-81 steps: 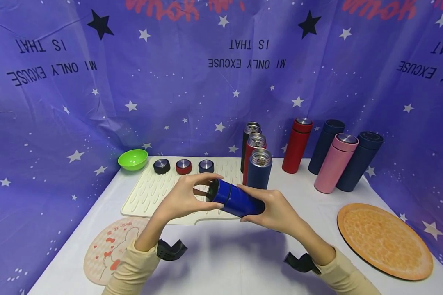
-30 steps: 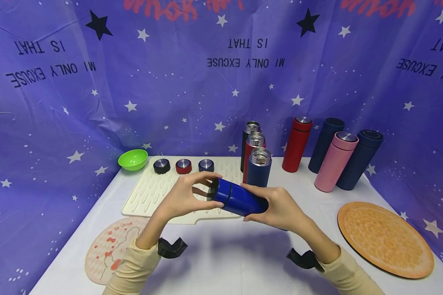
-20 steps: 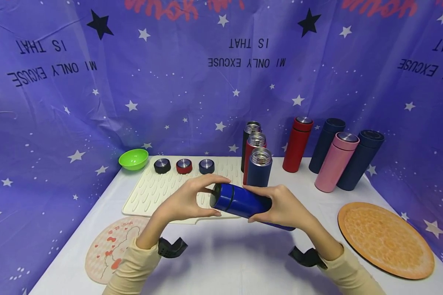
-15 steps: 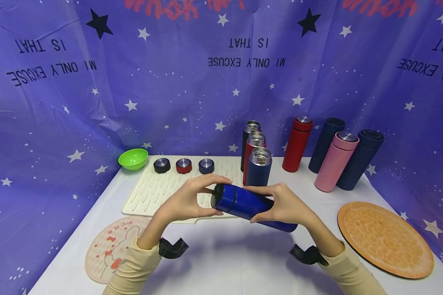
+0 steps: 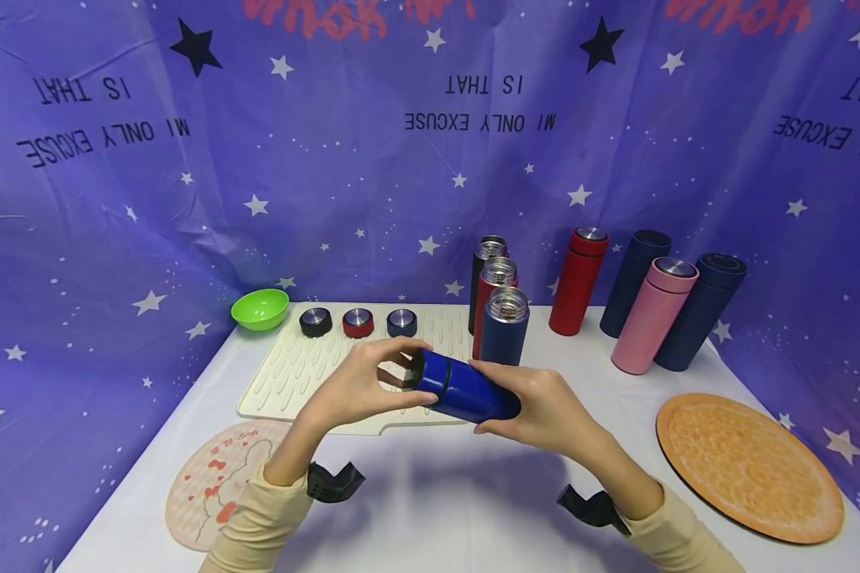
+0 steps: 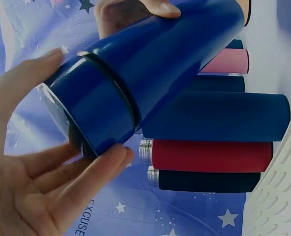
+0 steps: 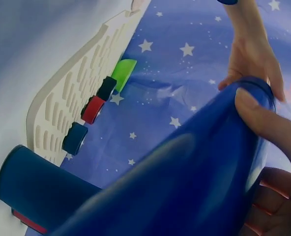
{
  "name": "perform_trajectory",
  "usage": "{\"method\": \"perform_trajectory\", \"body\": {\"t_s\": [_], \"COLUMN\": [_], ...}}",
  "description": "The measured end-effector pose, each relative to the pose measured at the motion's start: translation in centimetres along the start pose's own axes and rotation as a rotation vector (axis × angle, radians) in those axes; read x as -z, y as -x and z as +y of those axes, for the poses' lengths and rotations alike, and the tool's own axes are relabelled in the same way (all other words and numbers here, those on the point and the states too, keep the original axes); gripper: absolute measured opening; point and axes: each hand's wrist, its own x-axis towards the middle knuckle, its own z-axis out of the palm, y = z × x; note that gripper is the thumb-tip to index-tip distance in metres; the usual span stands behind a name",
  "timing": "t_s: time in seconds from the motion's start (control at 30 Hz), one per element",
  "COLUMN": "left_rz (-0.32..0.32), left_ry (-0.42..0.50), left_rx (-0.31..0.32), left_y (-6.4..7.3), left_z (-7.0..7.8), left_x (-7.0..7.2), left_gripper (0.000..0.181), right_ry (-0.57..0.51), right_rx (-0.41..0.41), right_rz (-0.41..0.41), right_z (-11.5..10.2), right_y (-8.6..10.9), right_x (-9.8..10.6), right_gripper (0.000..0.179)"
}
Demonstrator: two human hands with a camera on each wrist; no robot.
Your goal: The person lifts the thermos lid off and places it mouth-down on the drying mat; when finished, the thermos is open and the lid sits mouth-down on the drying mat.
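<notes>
A glossy blue thermos bottle (image 5: 473, 390) is held tilted in the air above the table, its capped end toward the left and higher. My left hand (image 5: 361, 382) grips the bottle's lid (image 6: 91, 103), thumb on one side and fingers on the other. A dark ring separates lid and body. My right hand (image 5: 541, 402) holds the body, its thumb (image 7: 263, 113) lying along the side. Behind it stand uncapped bottles: navy blue (image 5: 505, 334), red (image 5: 483, 306) and black (image 5: 478, 278), with bare metal necks. Their matching lids, black (image 5: 315, 322), red (image 5: 357, 323) and blue (image 5: 401, 323), sit on a cream draining mat (image 5: 287, 382).
Capped bottles in red (image 5: 577, 282), pink (image 5: 648, 322) and navy (image 5: 698, 314) stand at the back right. A green bowl (image 5: 259, 310) is at the back left. A pink patterned round mat (image 5: 193, 493) lies at left, an orange round mat (image 5: 748, 469) at right.
The lid has turned within my left hand's hold and the bottle has shifted slightly left since half a second ago. My right hand has rotated, and its fingers now hide the bottle's base.
</notes>
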Motion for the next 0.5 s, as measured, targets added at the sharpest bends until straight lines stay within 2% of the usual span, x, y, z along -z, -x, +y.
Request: {"method": "perform_trajectory", "body": {"t_s": [0.07, 0.13, 0.2, 0.37, 0.43, 0.5], "left_rz": [0.009, -0.001, -0.024, -0.088, -0.105, -0.112], "left_ry": [-0.014, -0.019, -0.030, -0.012, 0.010, 0.019], "left_rx": [0.046, 0.046, -0.006, -0.210, -0.254, -0.269], "left_y": [-0.1, -0.1, -0.2, -0.2, -0.2, -0.2], "left_z": [0.0, 0.0, -0.1, 0.0, 0.0, 0.0], "left_x": [-0.1, -0.1, -0.1, 0.2, 0.3, 0.2], "left_gripper": [0.053, 0.055, 0.062, 0.072, 0.070, 0.066], "right_ry": [0.028, 0.020, -0.022, -0.199, -0.256, -0.285], "right_rx": [0.019, 0.007, -0.026, -0.112, -0.134, -0.152], "right_rz": [0.033, 0.037, 0.014, -0.098, -0.133, -0.151], "right_z": [0.0, 0.1, 0.3, 1.2, 1.6, 1.7], "right_y": [0.0, 0.0, 0.1, 0.0, 0.0, 0.0], "right_x": [-0.1, -0.1, 0.0, 0.3, 0.4, 0.5], "right_gripper": [0.080, 0.080, 0.080, 0.078, 0.078, 0.077]}}
